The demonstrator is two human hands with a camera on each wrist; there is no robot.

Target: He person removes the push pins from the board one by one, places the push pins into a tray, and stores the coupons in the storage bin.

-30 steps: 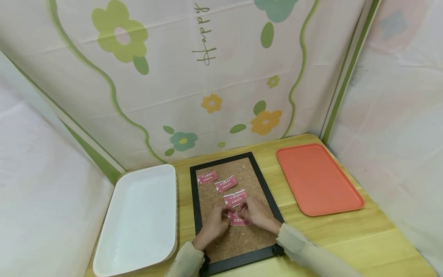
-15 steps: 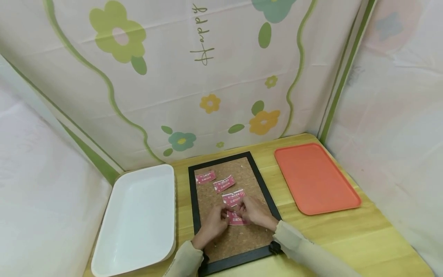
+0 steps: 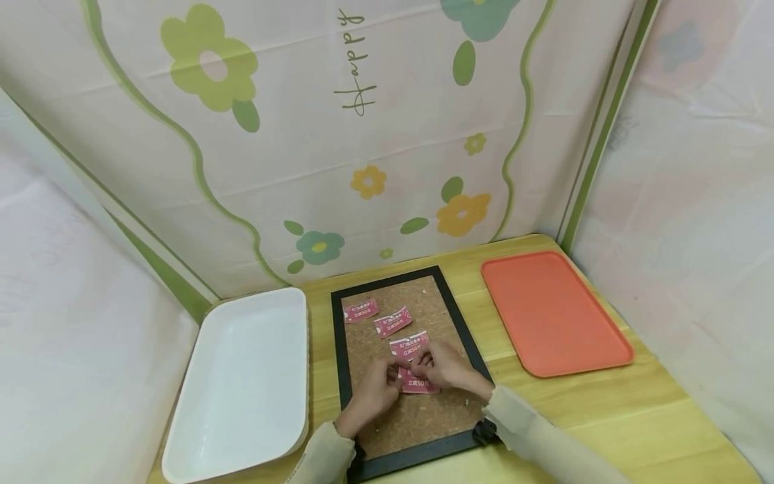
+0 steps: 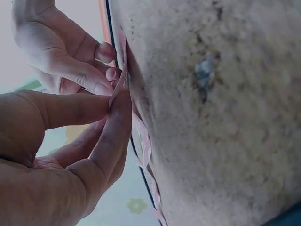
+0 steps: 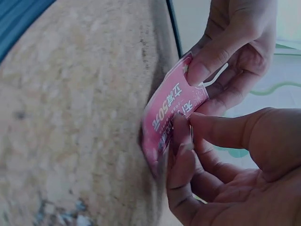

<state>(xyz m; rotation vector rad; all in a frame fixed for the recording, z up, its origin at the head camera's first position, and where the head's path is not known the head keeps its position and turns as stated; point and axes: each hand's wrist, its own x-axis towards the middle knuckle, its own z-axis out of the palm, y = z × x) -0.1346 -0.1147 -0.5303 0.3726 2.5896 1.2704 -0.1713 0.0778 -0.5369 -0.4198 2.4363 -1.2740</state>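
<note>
In the head view a framed cork board (image 3: 417,423) lies on the table with several pink coupons on it, in a diagonal row. Both hands meet over the nearest coupon (image 3: 420,386). My left hand (image 3: 375,391) pinches its left side between thumb (image 5: 200,70) and fingers; in the left wrist view the paper bends up from the cork. My right hand (image 3: 449,368) is at the coupon's upper part. Its thumb and index finger close on a small thin pin-like thing against the printed face, mostly hidden by the fingertips. A third coupon (image 3: 405,346) lies just above, partly covered by the right hand.
A deep white tray (image 3: 242,376) stands left of the board, and a flat orange-red tray (image 3: 556,316) lies to the right on the wooden table (image 3: 580,417). Two more coupons, a middle one (image 3: 393,323) and a far one (image 3: 361,310), lie higher up. A flower-printed curtain (image 3: 302,148) hangs behind.
My right hand has shifted slightly up and left, its fingers covering more of the third coupon's lower edge. My left hand keeps its pinch in nearly the same place.
</note>
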